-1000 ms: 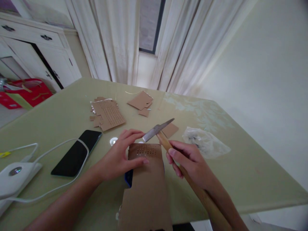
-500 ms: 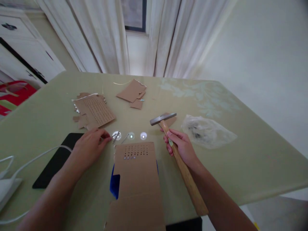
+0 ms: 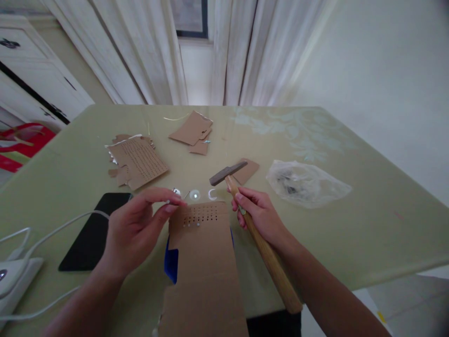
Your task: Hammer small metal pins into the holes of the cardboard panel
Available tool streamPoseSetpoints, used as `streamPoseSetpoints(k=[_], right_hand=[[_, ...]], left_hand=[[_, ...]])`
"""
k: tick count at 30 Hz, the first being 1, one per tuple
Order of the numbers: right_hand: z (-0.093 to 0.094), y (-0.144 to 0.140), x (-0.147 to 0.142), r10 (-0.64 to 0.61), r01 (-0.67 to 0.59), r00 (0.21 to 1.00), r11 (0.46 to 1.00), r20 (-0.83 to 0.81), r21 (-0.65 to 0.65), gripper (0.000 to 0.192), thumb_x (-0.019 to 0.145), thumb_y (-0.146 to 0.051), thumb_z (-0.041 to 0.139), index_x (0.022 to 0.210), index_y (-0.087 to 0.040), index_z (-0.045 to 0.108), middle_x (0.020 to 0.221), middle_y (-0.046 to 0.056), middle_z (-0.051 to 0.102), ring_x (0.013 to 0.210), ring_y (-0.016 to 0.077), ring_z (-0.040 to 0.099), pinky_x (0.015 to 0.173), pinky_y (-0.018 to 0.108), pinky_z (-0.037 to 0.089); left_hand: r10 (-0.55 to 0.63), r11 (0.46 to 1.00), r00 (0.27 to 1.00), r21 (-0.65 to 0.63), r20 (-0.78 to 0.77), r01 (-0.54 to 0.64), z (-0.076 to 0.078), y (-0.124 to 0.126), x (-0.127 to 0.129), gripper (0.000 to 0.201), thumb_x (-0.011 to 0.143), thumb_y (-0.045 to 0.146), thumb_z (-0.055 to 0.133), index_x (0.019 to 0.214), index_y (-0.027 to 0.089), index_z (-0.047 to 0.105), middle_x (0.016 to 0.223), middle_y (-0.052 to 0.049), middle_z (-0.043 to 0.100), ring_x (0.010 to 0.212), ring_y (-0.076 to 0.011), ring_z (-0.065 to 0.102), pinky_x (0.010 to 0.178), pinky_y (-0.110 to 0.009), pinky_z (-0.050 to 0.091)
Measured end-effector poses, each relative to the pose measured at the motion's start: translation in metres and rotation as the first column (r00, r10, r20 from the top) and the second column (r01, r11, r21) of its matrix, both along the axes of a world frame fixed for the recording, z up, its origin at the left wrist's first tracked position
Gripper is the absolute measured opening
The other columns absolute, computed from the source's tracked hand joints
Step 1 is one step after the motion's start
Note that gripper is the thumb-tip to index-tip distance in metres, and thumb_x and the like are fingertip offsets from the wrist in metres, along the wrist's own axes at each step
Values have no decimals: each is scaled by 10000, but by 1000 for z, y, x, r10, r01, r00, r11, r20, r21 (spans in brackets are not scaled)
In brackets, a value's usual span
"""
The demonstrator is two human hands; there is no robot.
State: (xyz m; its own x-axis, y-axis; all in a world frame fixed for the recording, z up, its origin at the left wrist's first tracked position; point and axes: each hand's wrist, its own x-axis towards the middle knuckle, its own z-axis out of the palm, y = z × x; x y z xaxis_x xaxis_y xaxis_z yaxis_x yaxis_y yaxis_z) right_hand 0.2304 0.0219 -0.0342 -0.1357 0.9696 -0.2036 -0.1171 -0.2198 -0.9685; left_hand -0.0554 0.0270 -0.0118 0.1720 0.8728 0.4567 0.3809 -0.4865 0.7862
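My right hand (image 3: 261,216) grips a wooden-handled hammer (image 3: 257,234), its metal head (image 3: 228,172) raised just above the table. In front of me lies a long strip of brown cardboard (image 3: 203,267) with rows of small holes and a few nail heads near its far end. It rests on something blue (image 3: 171,263). My left hand (image 3: 138,229) hovers at the strip's left corner, thumb and fingertips pinched together on a small nail that I can barely make out. A few shiny round spots (image 3: 194,194) lie just beyond the strip.
A black phone (image 3: 94,230) and a white charger with cable (image 3: 16,271) lie to the left. Perforated cardboard scraps (image 3: 138,161) and more pieces (image 3: 192,130) sit farther back. A clear plastic bag (image 3: 305,183) of small metal parts lies to the right. The green table (image 3: 368,210) ends at right.
My left hand left the table near the phone and came up to the strip's left corner, fingertips pinched. The hammer head dropped slightly and swung left.
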Motion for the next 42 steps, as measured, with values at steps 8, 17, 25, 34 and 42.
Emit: streamPoseSetpoints(k=[8,17,25,34,42], right_hand=[[-8,-4,-13,80,-85,994,994,76,64,351,1015,-480,649,811,-194,640,719,-16,589,592,131,617,493,228,514],[-7,-6,-11,56,-59,996,997,75,40,332,999,-499,693,864,-196,681,762,-5,616,638,145,634,535,239,538],[-6,-7,-11,73,-76,996,996,58,41,343,1003,-517,693,871,-200,689,744,-5,624,652,152,647,547,244,551],[-4,-6,-13,81,-85,994,995,72,53,341,1009,-512,673,869,-201,674,740,-5,628,652,150,645,540,238,546],[-6,-7,-12,84,-89,994,994,76,58,342,1017,-512,669,877,-200,682,742,-3,639,653,151,646,540,241,538]], left_hand=[[-252,968,963,-8,-93,253,2,-4,10,188,1010,143,716,1076,317,739,996,1,783,1009,-206,704,936,-410,526],[-230,972,958,14,-169,236,5,-6,12,160,1005,193,743,1084,328,779,917,18,801,878,-201,695,855,-412,489],[-223,971,947,31,-232,236,3,-5,13,155,993,216,774,1090,335,794,900,44,805,822,-175,665,831,-402,453],[-225,968,940,56,-255,246,6,-6,14,145,998,223,767,1084,331,810,887,35,821,798,-184,670,813,-405,464],[-214,969,940,64,-265,238,4,-6,14,109,1005,242,763,1070,316,810,879,21,823,783,-190,661,798,-410,454]])
